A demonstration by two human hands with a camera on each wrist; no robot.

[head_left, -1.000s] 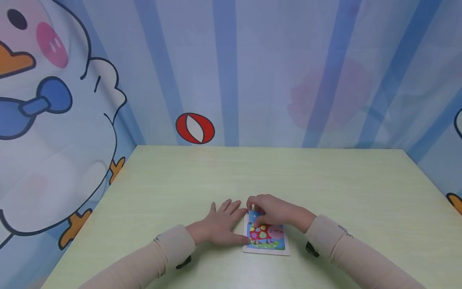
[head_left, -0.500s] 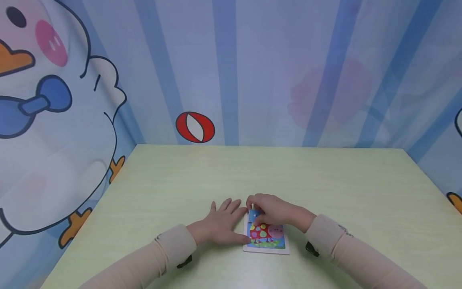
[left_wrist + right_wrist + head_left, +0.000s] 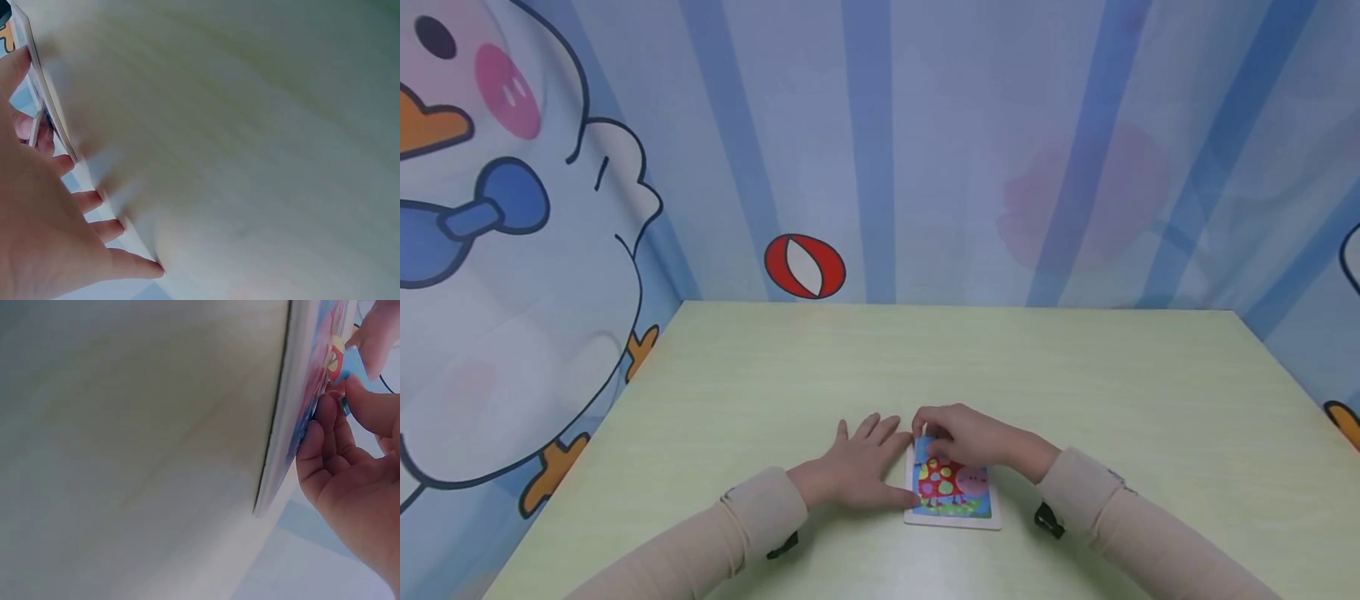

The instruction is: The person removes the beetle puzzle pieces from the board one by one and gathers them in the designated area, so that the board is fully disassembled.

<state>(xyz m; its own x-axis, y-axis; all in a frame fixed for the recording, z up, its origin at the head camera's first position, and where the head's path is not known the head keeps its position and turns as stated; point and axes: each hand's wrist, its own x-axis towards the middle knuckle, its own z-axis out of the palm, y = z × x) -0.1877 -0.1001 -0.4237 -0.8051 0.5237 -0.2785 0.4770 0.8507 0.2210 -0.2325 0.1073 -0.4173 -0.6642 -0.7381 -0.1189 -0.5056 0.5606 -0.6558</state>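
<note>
A small square jigsaw puzzle (image 3: 996, 510) in a white frame lies flat on the table, its picture a red spotted ladybird with a pink face. My left hand (image 3: 867, 473) rests beside it with fingers spread on the table. The left thumb touches the puzzle's left edge, and the index fingertip is by its far left corner. With thumb and fingers, my right hand (image 3: 973, 437) pinches a blue puzzle piece (image 3: 353, 364) at that far left corner. In the right wrist view the piece stands tilted up from the board; the fingers hide part of it.
The pale green table (image 3: 775, 358) extends around both hands. Behind it hangs a blue striped cloth (image 3: 940, 150) printed with a red ball and a large white bird (image 3: 535, 333) at the left.
The right thumb has shifted slightly toward the far side over the blue puzzle piece. The left hand and the puzzle have stayed in place.
</note>
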